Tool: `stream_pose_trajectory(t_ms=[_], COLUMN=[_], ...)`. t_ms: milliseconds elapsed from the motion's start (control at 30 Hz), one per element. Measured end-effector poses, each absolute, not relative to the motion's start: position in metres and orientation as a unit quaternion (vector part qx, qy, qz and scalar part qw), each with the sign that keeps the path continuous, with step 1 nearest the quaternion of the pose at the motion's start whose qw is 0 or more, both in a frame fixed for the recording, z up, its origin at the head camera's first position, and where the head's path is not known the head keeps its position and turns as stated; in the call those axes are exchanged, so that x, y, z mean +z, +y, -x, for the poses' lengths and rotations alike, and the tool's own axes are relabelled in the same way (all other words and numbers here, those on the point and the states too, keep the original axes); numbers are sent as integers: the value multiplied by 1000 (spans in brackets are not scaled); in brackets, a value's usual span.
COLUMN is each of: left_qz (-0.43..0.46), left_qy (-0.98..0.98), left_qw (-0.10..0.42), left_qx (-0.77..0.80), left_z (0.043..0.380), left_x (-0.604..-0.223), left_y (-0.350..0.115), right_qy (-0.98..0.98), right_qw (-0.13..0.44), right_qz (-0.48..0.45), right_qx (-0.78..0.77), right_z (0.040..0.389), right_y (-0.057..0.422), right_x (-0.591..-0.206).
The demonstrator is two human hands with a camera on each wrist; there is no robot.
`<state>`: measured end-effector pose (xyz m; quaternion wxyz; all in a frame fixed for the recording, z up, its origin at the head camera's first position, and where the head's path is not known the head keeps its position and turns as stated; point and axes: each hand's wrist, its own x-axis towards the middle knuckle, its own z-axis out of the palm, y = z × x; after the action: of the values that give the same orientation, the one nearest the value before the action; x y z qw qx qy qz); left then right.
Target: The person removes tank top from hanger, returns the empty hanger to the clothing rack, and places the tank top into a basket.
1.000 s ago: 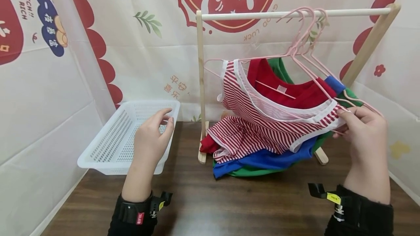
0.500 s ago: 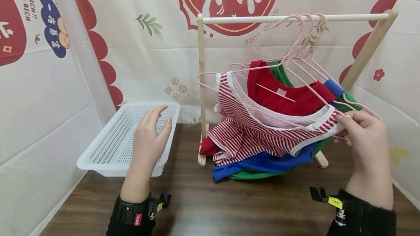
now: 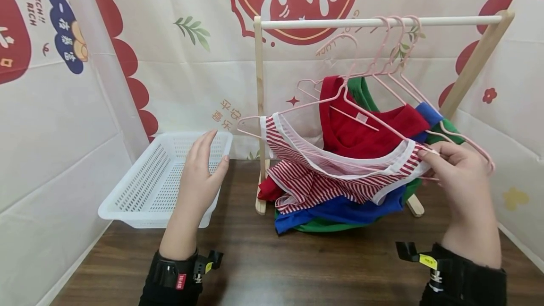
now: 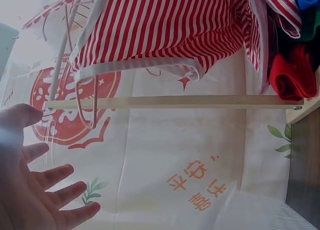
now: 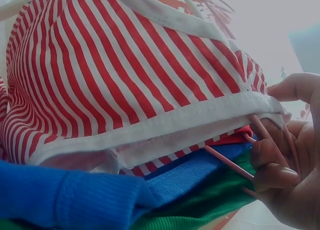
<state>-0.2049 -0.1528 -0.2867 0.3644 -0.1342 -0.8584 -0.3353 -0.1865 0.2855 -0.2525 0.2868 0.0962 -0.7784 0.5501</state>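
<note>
My right hand (image 3: 461, 169) pinches one shoulder strap of a red-and-white striped tank top (image 3: 306, 185) together with the end of its pink hanger (image 3: 343, 89). That hanger tilts down toward me, its hook apart from the rail and in front of it. In the right wrist view the thumb presses the white-edged strap (image 5: 250, 100) while the fingers curl round the hanger wire (image 5: 270, 140). Left of the rack my left hand (image 3: 199, 174) hovers near the basket, fingers and thumb spread, holding nothing. Behind the tank top hang a red top (image 3: 357, 136), a blue one (image 3: 340, 210) and a green one (image 3: 363, 92).
A wooden rack with a white rail (image 3: 297, 24) stands at the back, pink hangers (image 3: 397, 19) bunched toward its right. A white perforated basket (image 3: 111, 210) sits on the brown table (image 3: 314, 268) at left. Printed cloth walls (image 3: 195, 89) enclose the space.
The tank top's hanger has come off the rail and moved left and toward me with my right hand. My left hand's fingers have straightened. The other garments stay on the rail.
</note>
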Motion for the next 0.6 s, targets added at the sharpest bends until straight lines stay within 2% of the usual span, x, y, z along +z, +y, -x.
stream_pose_trajectory(t_ms=[600], left_qz=[155], left_qy=[-872], left_qw=[328], left_qx=[-328], left_z=[211], left_x=[-290], left_y=[-151], right_qy=[-824], right_qw=[267], right_qz=[-172], right_qx=[469], right_z=[191], right_y=[263], right_x=[-254])
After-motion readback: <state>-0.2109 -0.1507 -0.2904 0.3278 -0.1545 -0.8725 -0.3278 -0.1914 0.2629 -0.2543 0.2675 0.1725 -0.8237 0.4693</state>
